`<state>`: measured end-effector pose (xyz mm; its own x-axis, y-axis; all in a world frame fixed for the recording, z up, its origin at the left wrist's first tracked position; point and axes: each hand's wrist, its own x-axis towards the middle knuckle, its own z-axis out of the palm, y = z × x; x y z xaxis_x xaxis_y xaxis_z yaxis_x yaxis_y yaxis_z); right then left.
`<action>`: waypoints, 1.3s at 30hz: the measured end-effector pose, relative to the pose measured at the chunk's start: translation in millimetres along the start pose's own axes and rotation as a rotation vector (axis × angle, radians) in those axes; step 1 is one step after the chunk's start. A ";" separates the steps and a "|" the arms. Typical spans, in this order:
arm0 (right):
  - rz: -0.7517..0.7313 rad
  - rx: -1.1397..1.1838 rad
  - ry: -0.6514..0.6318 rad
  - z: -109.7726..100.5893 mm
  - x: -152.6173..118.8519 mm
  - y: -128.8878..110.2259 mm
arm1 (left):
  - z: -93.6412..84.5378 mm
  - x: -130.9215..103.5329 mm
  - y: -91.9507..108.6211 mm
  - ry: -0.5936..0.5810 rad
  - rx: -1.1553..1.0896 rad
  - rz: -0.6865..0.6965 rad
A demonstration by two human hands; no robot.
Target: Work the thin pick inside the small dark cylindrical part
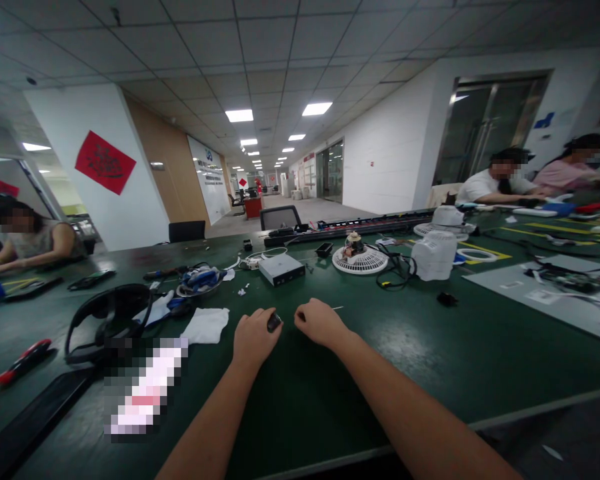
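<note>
My left hand (257, 339) is closed around a small black part (274, 323), whose dark end shows between thumb and fingers; its kind cannot be made out. Just to the right, my right hand (323, 323) is curled into a pinch, apart from the left. A thin pale sliver (337, 308) shows beside its knuckles; I cannot tell if the hand holds it. Beyond both hands lies a silver optical drive (282, 268) with a black front. A crumpled white cloth (206, 325) lies left of my left hand.
On the green table (410, 380) stand a white fan grille with motor (360, 259), a white plastic housing (434, 256), a small black tray (324, 249) and a black part (447, 299). Leftward lie headphones (107, 320) and a red-black screwdriver (25, 363). Other people sit at both sides.
</note>
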<state>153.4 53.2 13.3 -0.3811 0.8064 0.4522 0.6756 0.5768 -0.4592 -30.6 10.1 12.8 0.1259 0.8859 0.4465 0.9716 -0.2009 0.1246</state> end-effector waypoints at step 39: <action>0.030 0.414 0.293 -4.2 3.1 -11.6 | 3.0 0.1 1.1 0.054 -0.075 0.194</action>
<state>147.1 48.5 23.3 -0.1322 0.7874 0.6022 0.3543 0.6049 -0.7132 -28.9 11.2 10.4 0.2964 0.8045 0.5148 0.9124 -0.3978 0.0963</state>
